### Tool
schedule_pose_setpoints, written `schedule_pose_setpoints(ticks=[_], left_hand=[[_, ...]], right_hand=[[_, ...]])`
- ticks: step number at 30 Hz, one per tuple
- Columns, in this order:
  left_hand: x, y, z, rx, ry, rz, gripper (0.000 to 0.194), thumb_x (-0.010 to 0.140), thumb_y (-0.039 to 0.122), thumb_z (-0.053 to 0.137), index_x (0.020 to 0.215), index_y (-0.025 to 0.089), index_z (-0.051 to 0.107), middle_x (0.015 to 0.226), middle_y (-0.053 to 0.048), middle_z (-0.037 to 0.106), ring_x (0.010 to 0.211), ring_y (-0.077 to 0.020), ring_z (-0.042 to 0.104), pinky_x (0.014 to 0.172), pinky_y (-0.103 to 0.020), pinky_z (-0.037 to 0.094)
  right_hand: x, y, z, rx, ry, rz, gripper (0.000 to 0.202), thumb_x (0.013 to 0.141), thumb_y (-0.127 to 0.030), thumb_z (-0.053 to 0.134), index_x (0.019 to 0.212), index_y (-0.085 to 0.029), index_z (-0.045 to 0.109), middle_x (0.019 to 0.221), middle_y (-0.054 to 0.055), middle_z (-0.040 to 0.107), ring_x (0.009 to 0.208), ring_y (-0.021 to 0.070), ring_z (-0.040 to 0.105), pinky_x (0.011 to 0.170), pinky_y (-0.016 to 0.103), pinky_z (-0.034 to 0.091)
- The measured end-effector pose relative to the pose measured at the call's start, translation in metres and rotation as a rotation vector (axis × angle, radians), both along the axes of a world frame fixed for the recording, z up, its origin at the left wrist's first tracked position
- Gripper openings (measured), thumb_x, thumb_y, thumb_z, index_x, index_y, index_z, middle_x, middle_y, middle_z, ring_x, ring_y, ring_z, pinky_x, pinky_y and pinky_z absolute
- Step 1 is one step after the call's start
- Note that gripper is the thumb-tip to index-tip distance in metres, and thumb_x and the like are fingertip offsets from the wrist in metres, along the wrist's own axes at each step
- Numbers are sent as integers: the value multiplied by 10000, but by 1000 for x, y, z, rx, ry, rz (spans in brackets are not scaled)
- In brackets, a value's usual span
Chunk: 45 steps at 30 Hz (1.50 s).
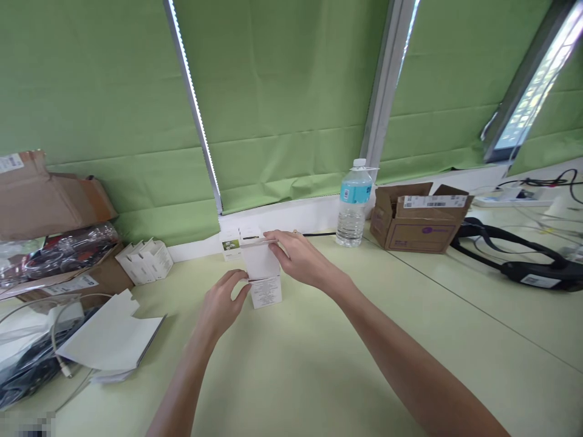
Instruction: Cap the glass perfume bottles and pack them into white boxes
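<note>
A small white cardboard box (262, 262) stands out in front of me, with what looks like a lid or flap at its top. My right hand (298, 258) pinches that top edge between thumb and fingers. Low on the box's left side, my left hand (225, 301) has its thumb and fingers curled round the corner. Directly below is a white box with fine printed text (266, 294); whether the two are separate or joined I cannot tell. Just behind them stands another white box with a green picture (231, 244), partly hidden.
A water bottle (353, 209) and an open brown carton (416, 221) stand right of my hands, with a black headset (537, 264) beyond. On the left are several small white boxes (146, 262), white sheets (113, 337), cables and larger cartons (54, 203). Green blinds (291, 103) hang behind.
</note>
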<state>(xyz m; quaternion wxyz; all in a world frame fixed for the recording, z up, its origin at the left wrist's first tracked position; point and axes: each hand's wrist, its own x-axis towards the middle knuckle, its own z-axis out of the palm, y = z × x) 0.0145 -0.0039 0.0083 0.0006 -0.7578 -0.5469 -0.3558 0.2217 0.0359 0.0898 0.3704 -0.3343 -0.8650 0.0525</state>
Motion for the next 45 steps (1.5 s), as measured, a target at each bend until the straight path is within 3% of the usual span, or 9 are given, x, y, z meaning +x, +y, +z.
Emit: schedule_pose_setpoints(ticks=[9, 12, 18, 25, 33, 45], left_hand=[[0, 3, -2, -17, -52, -57, 211, 886, 318, 440, 1054, 289, 564, 1145, 5, 593, 1035, -171, 561, 879, -321, 451], [-1, 4, -3, -11, -62, -64, 202, 884, 316, 444, 1026, 289, 586, 1140, 4, 601, 1049, -172, 558, 900, -324, 443], [2, 4, -6, -24, -54, -7, 182, 871, 293, 460, 1030, 277, 547, 1081, 8, 619, 960, -171, 590, 819, -316, 473], [7, 0, -1, 4, 7, -49, 200, 887, 274, 414, 1022, 284, 562, 1113, 1, 600, 964, -169, 590, 804, -302, 472], [7, 0, -2, -52, -57, 27, 251, 862, 361, 457, 1089, 273, 515, 1084, -24, 622, 930, -213, 604, 730, -337, 484], [10, 0, -2, -132, -141, 58, 289, 847, 380, 475, 1108, 261, 447, 1066, -33, 637, 937, -231, 614, 698, -338, 476]], right_hand=[[8, 22, -9, -164, 115, 21, 236, 910, -255, 405, 1097, -245, 547, 1221, 42, 584, 1048, 242, 562, 825, 375, 452], [10, 29, -13, -226, 171, 70, 298, 900, -277, 425, 1179, -263, 528, 1255, 44, 562, 993, 225, 592, 805, 373, 487], [6, 29, -18, -268, 247, 147, 441, 866, -241, 467, 1306, -259, 454, 1246, 52, 563, 999, 209, 594, 836, 370, 509], [4, 27, -17, -278, 265, 183, 362, 843, -236, 494, 1201, -221, 541, 1280, 59, 531, 1024, 189, 578, 872, 330, 495], [5, 25, -15, -320, 226, 148, 133, 834, -248, 483, 919, -187, 565, 888, 34, 644, 803, 173, 600, 685, 300, 484], [-3, 17, -15, -286, 212, 138, 85, 813, -266, 485, 829, -199, 534, 784, 14, 598, 726, 163, 537, 640, 281, 412]])
